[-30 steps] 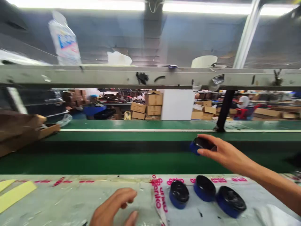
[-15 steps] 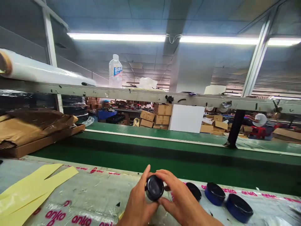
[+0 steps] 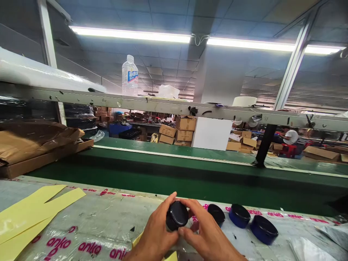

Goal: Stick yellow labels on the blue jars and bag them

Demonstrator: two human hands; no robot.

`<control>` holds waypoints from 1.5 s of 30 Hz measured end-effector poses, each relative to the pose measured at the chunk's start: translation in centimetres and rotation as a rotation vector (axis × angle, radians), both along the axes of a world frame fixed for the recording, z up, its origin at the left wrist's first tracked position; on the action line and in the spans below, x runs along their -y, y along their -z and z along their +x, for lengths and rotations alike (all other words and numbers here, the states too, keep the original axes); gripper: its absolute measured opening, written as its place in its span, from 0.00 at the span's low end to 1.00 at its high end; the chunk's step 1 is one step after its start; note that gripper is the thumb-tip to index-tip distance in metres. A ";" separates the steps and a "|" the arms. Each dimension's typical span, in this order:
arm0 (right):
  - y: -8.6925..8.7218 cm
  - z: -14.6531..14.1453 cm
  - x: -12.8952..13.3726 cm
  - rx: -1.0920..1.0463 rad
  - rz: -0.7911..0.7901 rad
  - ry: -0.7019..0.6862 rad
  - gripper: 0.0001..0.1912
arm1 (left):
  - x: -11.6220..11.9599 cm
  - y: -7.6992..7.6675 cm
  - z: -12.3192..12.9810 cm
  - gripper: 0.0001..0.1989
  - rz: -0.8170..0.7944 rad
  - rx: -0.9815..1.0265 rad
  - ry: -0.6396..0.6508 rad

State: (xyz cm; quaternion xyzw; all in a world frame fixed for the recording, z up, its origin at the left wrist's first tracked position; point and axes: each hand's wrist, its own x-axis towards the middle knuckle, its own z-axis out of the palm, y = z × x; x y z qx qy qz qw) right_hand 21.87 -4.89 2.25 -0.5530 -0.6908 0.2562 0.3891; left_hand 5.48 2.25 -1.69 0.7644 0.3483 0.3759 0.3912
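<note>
Between my left hand (image 3: pixel 154 235) and my right hand (image 3: pixel 206 237) I hold a round container with a glossy black lid (image 3: pixel 177 215), its fingers wrapped around the sides and its body mostly hidden. Just right of my right hand stand several similar containers. The nearest black lid (image 3: pixel 216 214) is closest to my fingers, then a blue-sided one (image 3: pixel 239 215), then another (image 3: pixel 263 229). All stand on a grey plastic sheet printed with pink "anko" lettering (image 3: pixel 62 246).
Yellow paper strips (image 3: pixel 35 206) lie on the sheet at left. Behind it runs a green conveyor belt (image 3: pixel 163 177), with a cardboard tray (image 3: pixel 40 152) at left and an overhead metal rail (image 3: pixel 163 107) holding a water bottle (image 3: pixel 129 76). A distant person (image 3: pixel 290 137) sits among cardboard boxes.
One second ago my right hand held the container over the green belt. Now both hands hold it above the sheet, and the view has tilted upward.
</note>
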 end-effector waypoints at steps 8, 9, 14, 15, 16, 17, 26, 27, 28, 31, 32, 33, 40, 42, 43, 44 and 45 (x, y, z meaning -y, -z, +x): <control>1.0 -1.0 -0.7 0.041 0.003 0.178 0.27 | 0.2 1.0 0.2 0.45 0.059 -0.007 0.028; 1.2 -1.2 -0.9 0.005 -0.029 0.242 0.23 | 0.2 1.0 0.2 0.42 0.072 0.000 -0.001; 1.5 -1.5 -0.9 -0.018 -0.039 0.301 0.23 | -0.1 0.2 -0.1 0.38 0.033 0.054 -0.037; 1.2 -1.3 -0.7 0.037 0.006 0.268 0.26 | -0.2 0.0 -0.2 0.43 0.007 0.075 0.000; 1.0 -1.2 -0.5 0.099 0.050 0.220 0.27 | -0.3 -0.2 -0.4 0.49 -0.014 0.089 0.048; 0.7 -1.0 -0.4 0.158 0.084 0.163 0.27 | -0.4 -0.4 -0.5 0.52 -0.026 0.094 0.097; 1.3 -1.5 -1.0 0.502 -0.029 0.333 0.20 | -1.8 -3.4 -3.7 0.27 0.065 0.121 0.008; 1.6 -1.8 -1.1 0.539 -0.054 0.346 0.20 | -2.0 -3.9 -4.0 0.23 0.035 0.168 -0.036; 1.7 -2.1 -1.1 0.581 -0.076 0.354 0.19 | -2.2 -4.2 -4.1 0.19 0.011 0.210 -0.078; 1.7 -2.9 -1.4 0.697 -0.089 0.356 0.18 | -2.6 -4.4 -4.0 0.13 -0.002 0.280 -0.166; 1.4 -3.2 -1.4 0.718 -0.056 0.351 0.19 | -2.7 -4.4 -3.9 0.12 -0.003 0.303 -0.188; 1.1 -3.5 -1.5 0.733 -0.001 0.328 0.19 | -2.8 -4.4 -3.7 0.12 -0.004 0.328 -0.205; 0.6 -7.0 -3.4 0.619 0.203 -0.221 0.22 | -2.6 -7.1 -3.3 0.14 0.020 0.459 -0.258; 1.0 -7.6 -4.2 0.581 0.156 -0.244 0.17 | -2.3 -8.3 -3.7 0.13 0.033 0.443 -0.249; 1.0 -7.6 -4.4 0.562 0.141 -0.227 0.15 | -2.0 -8.7 -3.9 0.13 0.037 0.427 -0.243; 1.0 -7.4 -4.4 0.546 0.135 -0.201 0.15 | -1.7 -9.1 -4.3 0.13 0.040 0.408 -0.236; 0.8 -7.2 -4.2 0.518 0.133 -0.164 0.16 | -1.4 -9.3 -4.7 0.13 0.039 0.390 -0.229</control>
